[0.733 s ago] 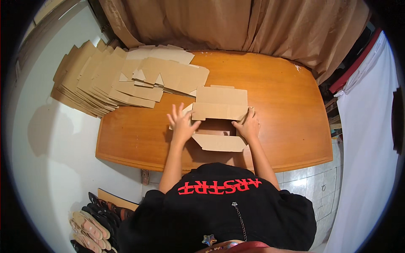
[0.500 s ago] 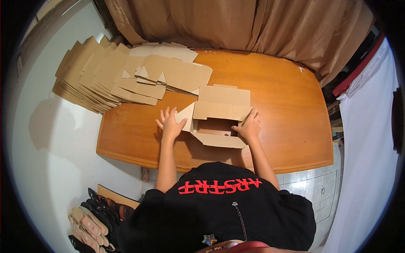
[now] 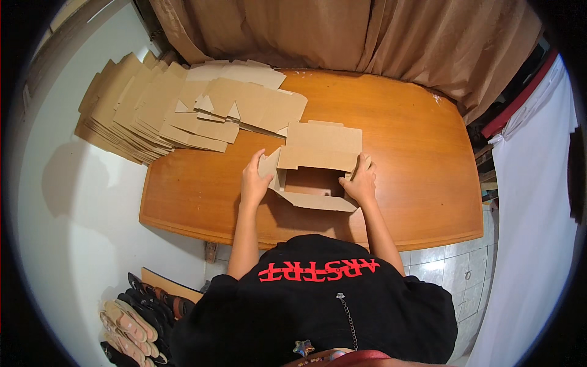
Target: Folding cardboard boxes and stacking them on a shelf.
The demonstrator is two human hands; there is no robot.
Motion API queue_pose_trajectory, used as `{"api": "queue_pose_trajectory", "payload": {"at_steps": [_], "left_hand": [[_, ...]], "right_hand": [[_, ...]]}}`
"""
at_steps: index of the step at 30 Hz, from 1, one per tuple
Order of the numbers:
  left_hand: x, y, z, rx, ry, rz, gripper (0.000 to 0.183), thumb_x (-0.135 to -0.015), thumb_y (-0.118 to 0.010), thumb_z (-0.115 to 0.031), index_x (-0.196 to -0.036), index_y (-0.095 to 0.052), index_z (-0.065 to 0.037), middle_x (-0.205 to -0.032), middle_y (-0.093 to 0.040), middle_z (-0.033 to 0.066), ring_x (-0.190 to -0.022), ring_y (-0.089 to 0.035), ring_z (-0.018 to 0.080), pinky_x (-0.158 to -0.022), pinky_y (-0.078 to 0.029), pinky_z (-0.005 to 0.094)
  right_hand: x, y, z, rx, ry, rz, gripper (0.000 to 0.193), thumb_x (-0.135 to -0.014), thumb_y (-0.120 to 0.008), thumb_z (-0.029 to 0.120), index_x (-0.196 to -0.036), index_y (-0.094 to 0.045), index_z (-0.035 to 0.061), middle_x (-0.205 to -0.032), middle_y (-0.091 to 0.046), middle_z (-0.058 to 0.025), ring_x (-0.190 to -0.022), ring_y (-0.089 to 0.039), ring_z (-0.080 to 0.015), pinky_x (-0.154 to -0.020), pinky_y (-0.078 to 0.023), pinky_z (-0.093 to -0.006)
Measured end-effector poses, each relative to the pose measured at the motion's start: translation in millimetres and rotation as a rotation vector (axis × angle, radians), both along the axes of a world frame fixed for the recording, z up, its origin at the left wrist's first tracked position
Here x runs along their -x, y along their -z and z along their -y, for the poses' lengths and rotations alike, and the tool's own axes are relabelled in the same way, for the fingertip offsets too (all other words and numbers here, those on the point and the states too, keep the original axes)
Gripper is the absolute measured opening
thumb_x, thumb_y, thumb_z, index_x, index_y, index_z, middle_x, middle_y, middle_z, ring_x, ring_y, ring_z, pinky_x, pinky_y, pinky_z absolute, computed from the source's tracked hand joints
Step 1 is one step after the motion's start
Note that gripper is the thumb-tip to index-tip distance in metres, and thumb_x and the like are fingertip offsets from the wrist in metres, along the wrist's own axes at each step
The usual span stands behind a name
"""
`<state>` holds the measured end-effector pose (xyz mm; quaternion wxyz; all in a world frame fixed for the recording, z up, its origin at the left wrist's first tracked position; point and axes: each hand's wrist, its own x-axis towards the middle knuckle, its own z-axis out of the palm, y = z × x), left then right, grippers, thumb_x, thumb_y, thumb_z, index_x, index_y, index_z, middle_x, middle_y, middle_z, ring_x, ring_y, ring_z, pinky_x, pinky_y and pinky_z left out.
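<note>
A brown cardboard box [image 3: 321, 158] stands part-folded near the table's front edge, its flaps raised and the inside showing through the gap. My left hand [image 3: 255, 178] is closed on the box's left side flap, thumb toward the box and fingers along the flap's outer edge. At the right end, my right hand [image 3: 361, 181] grips the right side flap, with its thumb at the opening and its fingers behind the cardboard. The wide lid panel lies back on the far side, touched by neither hand.
Flattened cardboard boxes [image 3: 140, 107] lie in a fanned stack across the table's far left, reaching close to the box. The wooden table [image 3: 422, 165] has a brown curtain [image 3: 281, 30] behind it. Several sandals [image 3: 131, 321] stand by the wall at lower left.
My left hand has gone from spread fingers beside the left flap to closing on it, and that flap has tilted up and inward. The right hand stays on the right flap.
</note>
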<state>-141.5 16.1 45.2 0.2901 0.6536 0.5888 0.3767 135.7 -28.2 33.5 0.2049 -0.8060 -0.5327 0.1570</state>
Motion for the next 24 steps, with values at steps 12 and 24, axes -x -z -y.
{"api": "queue_pose_trajectory", "payload": {"at_steps": [12, 24], "left_hand": [[-24.0, 3.3, 14.4, 0.002, 0.366, -0.132, 0.063, -0.064, -0.073, -0.036, -0.119, -0.055, -0.011, -0.135, -0.039, 0.0109, -0.123, -0.035, 0.0311, -0.099, -0.034, 0.0425], [-34.7, 6.3, 7.6, 0.154, 0.408, -0.406, 0.058, -0.064, -0.070, -0.051, -0.112, -0.064, -0.020, -0.142, -0.026, 0.0136, -0.130, -0.018, 0.0343, -0.103, -0.021, 0.0502]], "right_hand": [[-0.7, 6.6, -2.5, -0.038, 0.021, -0.024, 0.078, -0.066, -0.071, 0.034, -0.133, -0.035, 0.0217, -0.132, -0.021, -0.0314, -0.105, -0.043, -0.0498, -0.083, -0.044, -0.0514], [3.4, 8.7, -2.0, -0.056, 0.034, 0.039, 0.075, -0.066, -0.072, 0.034, -0.131, -0.037, 0.0194, -0.132, -0.023, -0.0286, -0.100, -0.047, -0.0471, -0.076, -0.047, -0.0505]]}}
